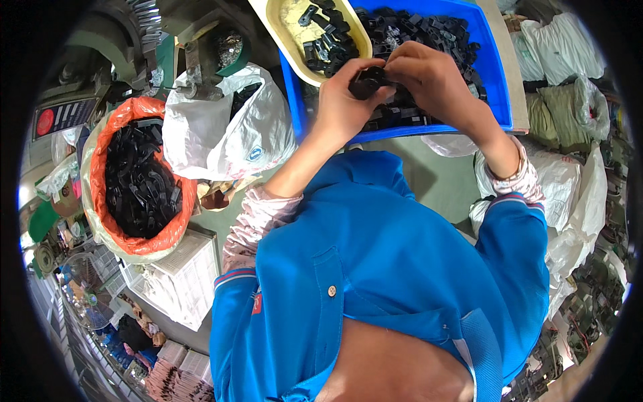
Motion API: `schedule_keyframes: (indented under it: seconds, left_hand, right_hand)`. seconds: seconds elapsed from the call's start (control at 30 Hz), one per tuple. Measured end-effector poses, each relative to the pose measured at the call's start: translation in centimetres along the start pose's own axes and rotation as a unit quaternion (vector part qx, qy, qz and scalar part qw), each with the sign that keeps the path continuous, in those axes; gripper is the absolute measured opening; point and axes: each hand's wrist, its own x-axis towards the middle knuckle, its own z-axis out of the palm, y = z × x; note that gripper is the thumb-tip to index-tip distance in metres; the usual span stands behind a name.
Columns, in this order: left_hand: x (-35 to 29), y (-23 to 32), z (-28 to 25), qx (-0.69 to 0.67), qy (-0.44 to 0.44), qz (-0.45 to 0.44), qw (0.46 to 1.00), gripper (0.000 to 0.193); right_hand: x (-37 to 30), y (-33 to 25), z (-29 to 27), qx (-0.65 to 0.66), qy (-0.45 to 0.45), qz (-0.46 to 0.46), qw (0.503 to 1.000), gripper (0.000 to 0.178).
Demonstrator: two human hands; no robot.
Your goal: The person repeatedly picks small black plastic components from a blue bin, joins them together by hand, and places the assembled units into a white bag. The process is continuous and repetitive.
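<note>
Both hands are close together over the front part of a blue tray (497, 80) that is heaped with small black parts (429, 33). In my left hand (338, 100) is a small black plastic part (368, 82), gripped between thumb and curled fingers. My right hand (429, 74) reaches in from the other side, its thumb and fingers pinched at the end of the same part. The fingers cover much of it, so its exact kind does not show. At the tray's left corner rests a yellow tub (276, 17) with more black parts and shiny metal bits inside.
Left of the tray stands a white sack (231, 141) with black pieces in its mouth. Beyond it is an orange-lined bag (99, 181) full of black parts. A white plastic crate (184, 281) sits below. White sacks (562, 50) crowd the right side.
</note>
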Motion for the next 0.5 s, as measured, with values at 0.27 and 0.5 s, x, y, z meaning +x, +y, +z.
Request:
schedule_keyframes:
  seconds: [0.27,0.5]
  left_hand:
    - [-0.1,-1.3,-2.2,-0.092,0.06,0.019,0.994,0.027]
    - [0.6,-1.9,-5.1,-0.066,0.02,0.026,0.997,0.011]
  right_hand:
    - [-0.9,-1.7,4.5,0.45,0.134,0.307,0.828,0.034]
    - [-2.3,-1.6,7.4,0.586,0.179,0.342,0.713,0.03]
